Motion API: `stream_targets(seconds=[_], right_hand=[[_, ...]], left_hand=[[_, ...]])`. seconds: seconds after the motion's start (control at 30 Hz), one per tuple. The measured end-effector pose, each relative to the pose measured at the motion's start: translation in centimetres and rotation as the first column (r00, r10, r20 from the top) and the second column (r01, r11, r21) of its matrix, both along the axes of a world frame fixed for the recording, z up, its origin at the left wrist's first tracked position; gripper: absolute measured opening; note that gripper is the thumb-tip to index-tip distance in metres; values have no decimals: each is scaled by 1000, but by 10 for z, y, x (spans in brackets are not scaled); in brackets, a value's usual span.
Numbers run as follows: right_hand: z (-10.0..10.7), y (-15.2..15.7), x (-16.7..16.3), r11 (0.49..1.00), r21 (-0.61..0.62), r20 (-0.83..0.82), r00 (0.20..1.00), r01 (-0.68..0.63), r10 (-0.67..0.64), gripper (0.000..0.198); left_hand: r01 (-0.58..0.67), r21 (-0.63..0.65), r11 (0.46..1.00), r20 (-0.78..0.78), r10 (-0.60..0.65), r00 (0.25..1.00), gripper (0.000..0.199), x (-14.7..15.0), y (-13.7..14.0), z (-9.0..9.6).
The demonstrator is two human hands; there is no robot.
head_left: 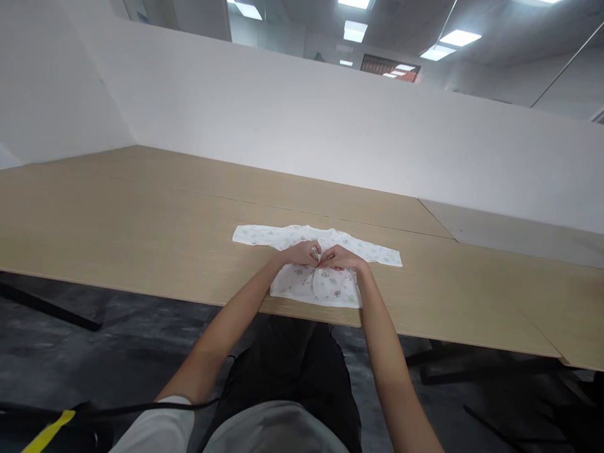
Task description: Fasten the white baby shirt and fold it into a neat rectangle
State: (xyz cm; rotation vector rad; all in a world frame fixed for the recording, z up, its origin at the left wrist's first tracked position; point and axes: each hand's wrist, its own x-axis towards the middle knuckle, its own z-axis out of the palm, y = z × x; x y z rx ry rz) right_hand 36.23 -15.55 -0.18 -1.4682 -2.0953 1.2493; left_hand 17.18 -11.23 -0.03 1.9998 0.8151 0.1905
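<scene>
White cotton-like cloth with small scattered printed figures makes the little long-sleeved garment [302,282], which lies flat on the long, light wood-coloured table [165,233], near the edge at the person's side. If I take this garment as the centre of a clock, its neckline points to 12 o'clock and its lower hem to 6 o'clock. One sleeve stretches out between 9 and 10 o'clock, and the other one to about 3 o'clock.

Both bare hands meet over the middle of the front and are closed on the cloth. The left hand [304,253] comes from 8 o'clock, with its fingers curled and its thumb near the index finger. The right hand [340,257] comes from 5 o'clock, and its fingertips pinch at the front opening, where the cloth is puckered. What exactly is between the fingertips is too small to tell. The right forearm covers a little of the hem's corner at 4 o'clock.

At 12 o'clock, behind the table, stands a tall, plain white partition [283,119], and above it bright rectangular ceiling lamps [355,31] are visible. Between 2 and 3 o'clock there is a smooth, pale grey panel [514,229]. At 6 o'clock, below the table edge, one sees the person's black trousers [287,358] over the dark grey, mottled floor [141,327]. A bright yellow strip [50,433] shows at 8 o'clock.
</scene>
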Motion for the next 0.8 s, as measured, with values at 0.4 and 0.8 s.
stream_targets(seconds=[0.4, 0.8], right_hand=[[5, -4, -3, 1000, -22, -39, 999, 18, -18, 29], [3, -2, -4, 997, -48, -22, 997, 69, -70, 21]], left_hand=[[15, 19, 1000, 74, -17, 997, 39, 0, -3, 4], [77, -47, 996, 159, -69, 985, 35, 0, -8, 10]])
